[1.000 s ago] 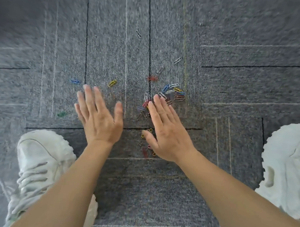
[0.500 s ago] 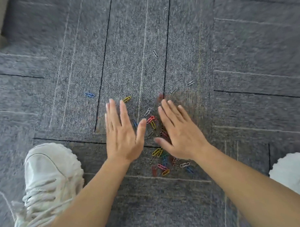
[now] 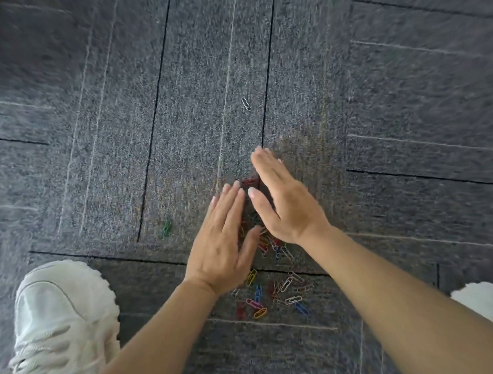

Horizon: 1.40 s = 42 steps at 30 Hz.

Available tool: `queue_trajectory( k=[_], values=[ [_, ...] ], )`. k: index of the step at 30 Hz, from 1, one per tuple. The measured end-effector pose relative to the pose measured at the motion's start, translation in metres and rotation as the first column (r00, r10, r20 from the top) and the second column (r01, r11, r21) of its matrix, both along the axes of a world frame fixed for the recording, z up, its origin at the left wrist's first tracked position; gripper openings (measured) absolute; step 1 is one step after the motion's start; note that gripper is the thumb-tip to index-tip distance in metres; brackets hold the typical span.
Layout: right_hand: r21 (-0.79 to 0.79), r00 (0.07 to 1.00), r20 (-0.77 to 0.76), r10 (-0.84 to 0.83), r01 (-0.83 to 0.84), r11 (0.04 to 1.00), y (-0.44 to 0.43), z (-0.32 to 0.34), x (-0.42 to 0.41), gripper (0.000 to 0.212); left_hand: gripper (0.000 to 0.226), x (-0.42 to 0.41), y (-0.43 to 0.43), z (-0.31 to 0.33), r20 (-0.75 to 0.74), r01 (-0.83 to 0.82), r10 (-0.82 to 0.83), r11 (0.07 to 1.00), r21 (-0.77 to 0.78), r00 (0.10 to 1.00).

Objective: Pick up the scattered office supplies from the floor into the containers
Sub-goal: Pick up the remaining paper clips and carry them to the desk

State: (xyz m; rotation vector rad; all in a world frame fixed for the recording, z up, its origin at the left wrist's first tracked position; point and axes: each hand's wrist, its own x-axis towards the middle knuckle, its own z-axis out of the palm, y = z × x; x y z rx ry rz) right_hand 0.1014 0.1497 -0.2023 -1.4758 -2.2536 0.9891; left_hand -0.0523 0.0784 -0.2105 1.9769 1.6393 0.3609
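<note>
Grey carpet [image 3: 101, 153]: left hand [image 3: 221, 242] and right hand [image 3: 286, 205], fingers [image 3: 228, 203] straight, flank paper clips [image 3: 259, 313] near shoe [image 3: 62, 314].

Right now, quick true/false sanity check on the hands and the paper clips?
1. The left hand and the right hand both have straight fingers and grip nothing. True.
2. A container stands beside the white shoe. False: no container is in view.
3. A silver paper clip lies alone on the carpet beyond both hands. True.
4. The green paper clip lies right of the right hand. False: it lies left of the left hand.
5. Several coloured paper clips lie nearer the person than the hands. True.
</note>
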Motion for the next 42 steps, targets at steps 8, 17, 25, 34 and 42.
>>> queue_trajectory(
  k=[8,17,25,34,42],
  values=[
    [-0.064,0.9,0.431,0.056,-0.032,0.997,0.124,0.02,-0.042,0.074,0.083,-0.033,-0.002,0.001,-0.215,-0.762,0.732,0.633,-0.137,0.647],
    [-0.091,0.84,0.247,0.483,-0.477,0.874,-0.015,0.017,0.003,0.058,0.08,-0.003,-0.032,-0.002,-0.2,-0.261,0.243,0.963,-0.072,0.949],
    [-0.005,0.931,0.312,0.191,-0.199,0.98,-0.066,0.036,0.111,0.058,0.078,-0.003,-0.036,0.003,-0.002,-0.314,0.314,0.949,0.007,0.95],
    [-0.116,0.891,0.444,0.097,-0.051,0.992,-0.033,0.029,0.144,0.078,0.093,0.051,-0.063,-0.001,-0.322,-0.091,0.063,0.993,-0.073,0.945],
    [-0.235,0.868,0.446,0.219,-0.123,0.964,-0.001,0.025,0.023,0.076,0.089,0.018,-0.093,0.015,-0.101,-0.314,0.306,0.945,-0.085,0.947]
  ],
)
